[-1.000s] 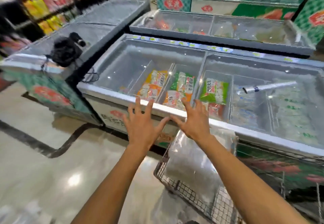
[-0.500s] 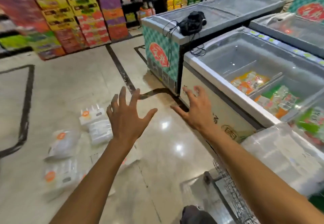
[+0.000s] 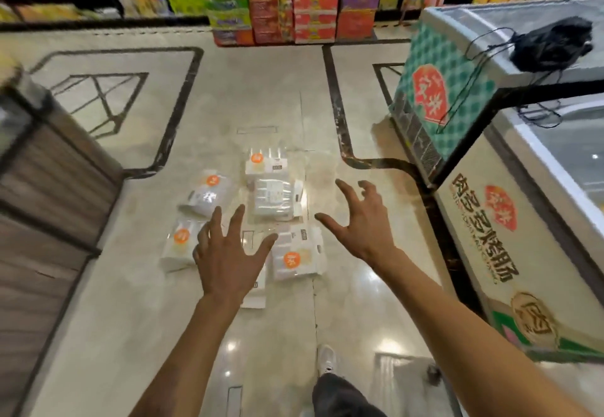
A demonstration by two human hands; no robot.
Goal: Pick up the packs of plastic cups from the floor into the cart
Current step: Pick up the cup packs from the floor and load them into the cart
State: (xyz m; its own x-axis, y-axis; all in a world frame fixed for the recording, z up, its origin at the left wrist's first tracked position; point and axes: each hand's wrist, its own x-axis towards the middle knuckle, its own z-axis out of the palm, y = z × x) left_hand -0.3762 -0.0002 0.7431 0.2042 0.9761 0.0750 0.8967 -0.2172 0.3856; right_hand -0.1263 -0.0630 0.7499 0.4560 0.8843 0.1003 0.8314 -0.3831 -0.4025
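Glossy beige tiled shop floor [image 3: 137,286] carries clear plastic cup packs with orange round labels [image 3: 271,199], clustered ahead of us. Our left hand [image 3: 228,258] and right hand [image 3: 358,224] hover above them, fingers spread, gripping nothing. White chest freezer [image 3: 510,253] at right.

Bare floor [image 3: 268,90] lies open around the packs of plastic cups [image 3: 271,199] on every side; chest freezers [image 3: 510,220] wall the right; a dark, blurred fixture [image 3: 49,188], perhaps shelving, closes the left.

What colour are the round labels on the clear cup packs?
Orange, on the clear plastic cup packs; head view shows it.
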